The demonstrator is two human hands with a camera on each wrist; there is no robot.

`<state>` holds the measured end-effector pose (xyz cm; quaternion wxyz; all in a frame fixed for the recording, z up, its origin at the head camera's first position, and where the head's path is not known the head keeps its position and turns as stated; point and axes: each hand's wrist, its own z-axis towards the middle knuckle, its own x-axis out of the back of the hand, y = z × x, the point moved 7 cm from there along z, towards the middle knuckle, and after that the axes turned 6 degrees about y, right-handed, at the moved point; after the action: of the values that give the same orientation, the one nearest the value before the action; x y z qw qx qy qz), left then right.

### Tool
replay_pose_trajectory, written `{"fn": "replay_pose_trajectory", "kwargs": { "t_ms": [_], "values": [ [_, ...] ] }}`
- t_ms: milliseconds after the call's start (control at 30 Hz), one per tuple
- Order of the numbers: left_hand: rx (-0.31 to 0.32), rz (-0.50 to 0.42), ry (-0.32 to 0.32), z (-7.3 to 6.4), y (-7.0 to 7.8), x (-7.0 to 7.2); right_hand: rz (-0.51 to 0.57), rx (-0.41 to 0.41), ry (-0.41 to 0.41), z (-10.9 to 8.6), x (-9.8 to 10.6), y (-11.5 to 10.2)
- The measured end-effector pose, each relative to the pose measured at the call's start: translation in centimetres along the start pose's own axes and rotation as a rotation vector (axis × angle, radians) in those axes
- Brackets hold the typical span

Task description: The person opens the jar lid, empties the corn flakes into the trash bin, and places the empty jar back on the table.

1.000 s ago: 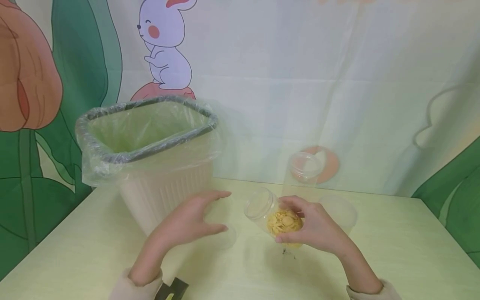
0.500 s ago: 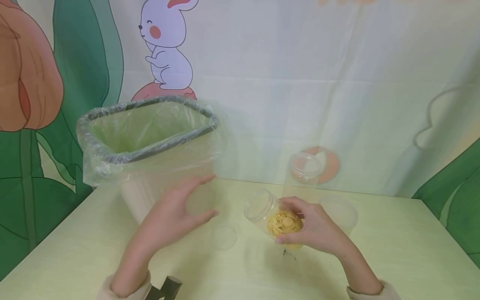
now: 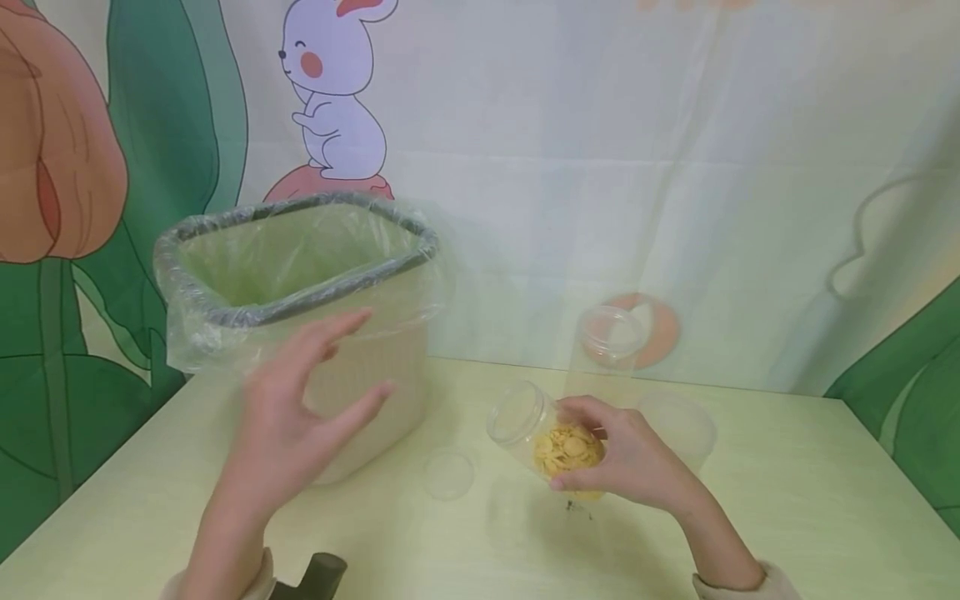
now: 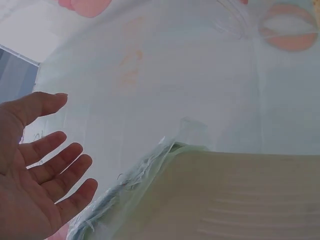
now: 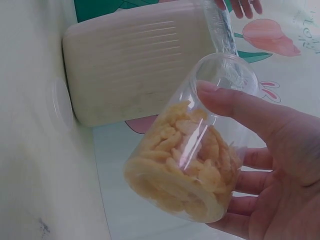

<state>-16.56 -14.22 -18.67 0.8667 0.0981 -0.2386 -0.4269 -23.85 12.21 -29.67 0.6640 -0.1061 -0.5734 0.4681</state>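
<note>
My right hand [image 3: 633, 450] grips a clear plastic jar [image 3: 517, 412] that holds yellow flakes [image 3: 570, 448] in its lower part. The jar is tilted, its uncapped mouth pointing up and left, above the table. In the right wrist view the thumb lies along the near side of the jar [image 5: 187, 145] and the fingers curl behind it. My left hand [image 3: 288, 408] is raised in front of the trash bin [image 3: 382, 400], thumb and fingers spread with nothing between them. The left wrist view shows that hand [image 4: 40, 175] with its fingers apart, beside the bin's bagged rim.
A thin clear bag lines the bin, folded over its dark rim [image 3: 337, 292]. A round clear lid [image 3: 448, 473] lies flat on the table [image 3: 465, 550]. Behind the right hand stand another clear jar [image 3: 611, 333] and a translucent round container [image 3: 678, 425]. A printed cloth [image 3: 510, 167] hangs behind.
My left hand has moved left and up, away from the lid and in front of the bin. The right hand and the jar have stayed almost still.
</note>
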Motion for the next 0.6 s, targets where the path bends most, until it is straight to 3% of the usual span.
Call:
{"fn": "replay_pose_trajectory", "kwargs": {
  "t_ms": [367, 600],
  "values": [
    [0.067, 0.038, 0.233, 0.5, -1.3, 3.9, -0.007, -0.001, -0.011, 0.0, -0.2, 0.1],
    [0.182, 0.049, 0.332, 0.4, -2.9, 5.4, -0.019, 0.007, -0.016, 0.1, -0.4, 0.1]
  ]
}}
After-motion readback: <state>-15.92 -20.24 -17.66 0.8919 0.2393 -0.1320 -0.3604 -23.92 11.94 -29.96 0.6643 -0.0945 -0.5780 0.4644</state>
